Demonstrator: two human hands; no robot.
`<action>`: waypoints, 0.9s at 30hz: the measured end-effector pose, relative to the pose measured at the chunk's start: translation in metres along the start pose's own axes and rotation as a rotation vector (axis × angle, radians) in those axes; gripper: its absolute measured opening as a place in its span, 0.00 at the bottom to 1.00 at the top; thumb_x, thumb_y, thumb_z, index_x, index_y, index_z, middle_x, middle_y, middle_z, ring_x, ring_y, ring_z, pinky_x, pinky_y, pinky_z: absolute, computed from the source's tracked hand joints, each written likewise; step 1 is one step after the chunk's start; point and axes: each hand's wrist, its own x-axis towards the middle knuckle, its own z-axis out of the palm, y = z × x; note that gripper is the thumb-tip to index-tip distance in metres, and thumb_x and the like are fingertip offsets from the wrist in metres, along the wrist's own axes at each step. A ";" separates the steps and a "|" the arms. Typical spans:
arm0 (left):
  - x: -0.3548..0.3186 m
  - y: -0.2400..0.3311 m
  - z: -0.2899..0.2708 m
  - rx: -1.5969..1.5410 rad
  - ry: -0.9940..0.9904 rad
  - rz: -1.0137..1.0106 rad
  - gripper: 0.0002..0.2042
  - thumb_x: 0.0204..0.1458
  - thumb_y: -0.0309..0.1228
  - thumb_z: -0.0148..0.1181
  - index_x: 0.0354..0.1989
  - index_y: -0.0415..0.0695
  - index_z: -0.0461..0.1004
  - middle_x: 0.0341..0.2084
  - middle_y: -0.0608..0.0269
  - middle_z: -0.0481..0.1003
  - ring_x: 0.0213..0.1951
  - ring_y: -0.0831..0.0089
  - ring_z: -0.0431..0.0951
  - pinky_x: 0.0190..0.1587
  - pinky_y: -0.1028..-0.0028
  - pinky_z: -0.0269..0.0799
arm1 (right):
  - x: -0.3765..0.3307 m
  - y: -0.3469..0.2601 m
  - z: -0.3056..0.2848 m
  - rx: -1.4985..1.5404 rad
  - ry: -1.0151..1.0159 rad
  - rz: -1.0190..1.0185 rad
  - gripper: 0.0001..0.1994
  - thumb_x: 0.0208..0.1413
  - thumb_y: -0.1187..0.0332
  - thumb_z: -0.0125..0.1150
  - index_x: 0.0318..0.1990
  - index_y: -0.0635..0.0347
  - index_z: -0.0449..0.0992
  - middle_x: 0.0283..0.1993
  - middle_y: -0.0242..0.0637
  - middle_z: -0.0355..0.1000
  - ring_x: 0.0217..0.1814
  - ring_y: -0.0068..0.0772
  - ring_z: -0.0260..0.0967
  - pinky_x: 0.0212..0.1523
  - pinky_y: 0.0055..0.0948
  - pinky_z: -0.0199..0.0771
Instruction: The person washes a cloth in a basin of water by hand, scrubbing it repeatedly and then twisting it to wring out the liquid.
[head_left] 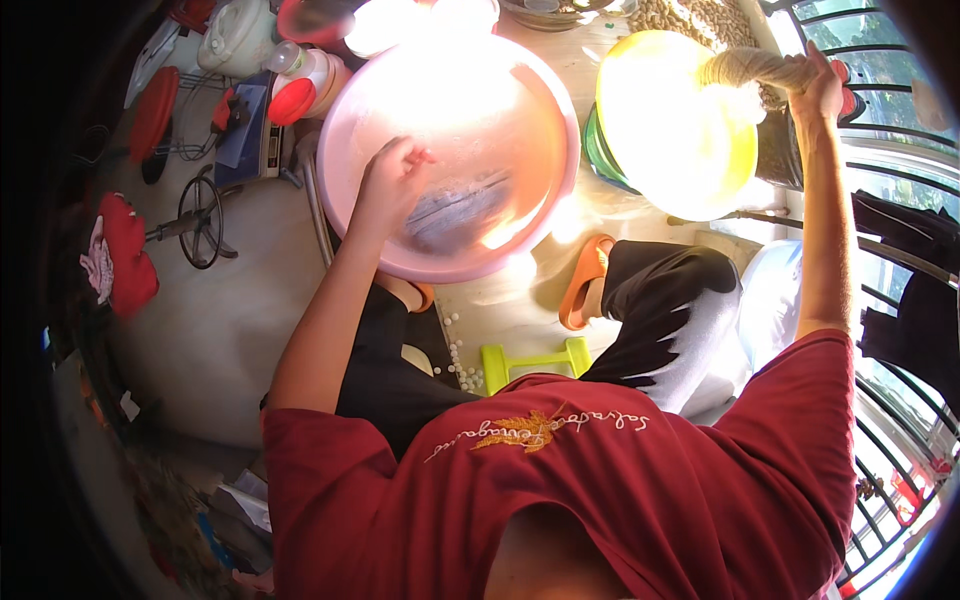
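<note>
My left hand (pixel 392 182) reaches down into a big pink basin (pixel 345 135) on the floor, fingers curled over a dark patch at its bottom; whether it holds anything I cannot tell. My right hand (pixel 820 88) is raised at the upper right and grips the twisted neck of a pale woven sack (pixel 750 68). The sack's neck hangs over a yellow basin (pixel 660 120), which is stacked in a green one (pixel 598 155). Bright sunlight washes out the insides of both basins.
I sit on a yellow-green stool (pixel 530 362) in orange sandals (pixel 583 280). Small white pellets (pixel 458 350) lie on the floor. A white jar with a red lid (pixel 300 90), a scale, a fan stand (pixel 200 220) and red cloth (pixel 125 250) stand left. Railings (pixel 900 170) run right.
</note>
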 end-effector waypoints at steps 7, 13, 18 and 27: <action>-0.046 -0.041 0.006 0.385 -0.150 -0.060 0.32 0.36 0.34 0.61 0.55 0.44 0.61 0.54 0.49 0.61 0.58 0.53 0.57 0.60 0.63 0.53 | 0.027 0.101 -0.072 -0.844 0.018 0.030 0.26 0.42 0.50 0.66 0.43 0.61 0.75 0.46 0.41 0.72 0.47 0.35 0.69 0.51 0.30 0.65; -0.056 -0.048 0.036 0.542 -0.329 -0.093 0.39 0.33 0.37 0.65 0.59 0.49 0.57 0.58 0.50 0.57 0.60 0.54 0.55 0.61 0.63 0.50 | -0.096 0.086 0.064 -0.753 -1.063 -0.299 0.24 0.46 0.54 0.61 0.48 0.59 0.70 0.48 0.46 0.70 0.53 0.40 0.66 0.54 0.31 0.65; -0.041 -0.046 0.041 0.538 -0.301 -0.155 0.26 0.39 0.33 0.60 0.52 0.48 0.65 0.54 0.57 0.63 0.57 0.59 0.60 0.56 0.64 0.58 | -0.252 0.182 0.125 -1.363 -1.852 -0.299 0.38 0.40 0.59 0.68 0.61 0.47 0.56 0.62 0.37 0.56 0.63 0.41 0.54 0.61 0.44 0.53; -0.008 -0.066 0.012 0.068 0.197 -0.148 0.16 0.47 0.30 0.55 0.45 0.38 0.70 0.38 0.53 0.75 0.43 0.59 0.74 0.48 0.69 0.67 | -0.278 0.235 0.167 -0.440 -1.103 0.577 0.10 0.47 0.75 0.51 0.39 0.66 0.70 0.32 0.39 0.71 0.37 0.30 0.69 0.42 0.28 0.69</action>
